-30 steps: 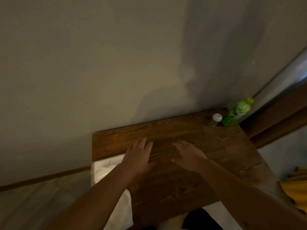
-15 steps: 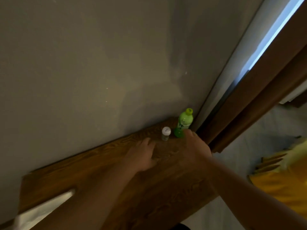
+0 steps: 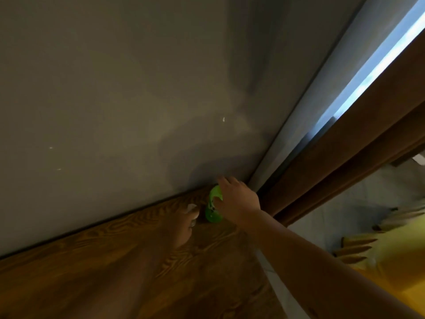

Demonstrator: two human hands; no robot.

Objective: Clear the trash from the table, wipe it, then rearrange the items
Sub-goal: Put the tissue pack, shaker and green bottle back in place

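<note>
i see my right grip (image 3: 236, 199) clamped on the green plastic bottle (image 3: 213, 209) at the wood-grain table's (image 3: 103, 272) far right corner; its label is too blurred to read. my left grip (image 3: 184, 224) touches a small white-capped jar (image 3: 191, 207); whether it is closed, i cannot tell.

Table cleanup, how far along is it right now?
Looks done: the wooden table shows no trash on its visible top. In hand: the right hand wraps the green bottle by the wall; the left hand is at the small white-capped jar, grip blurred. Left: setting both in place. Wiping can't be confirmed.
</note>
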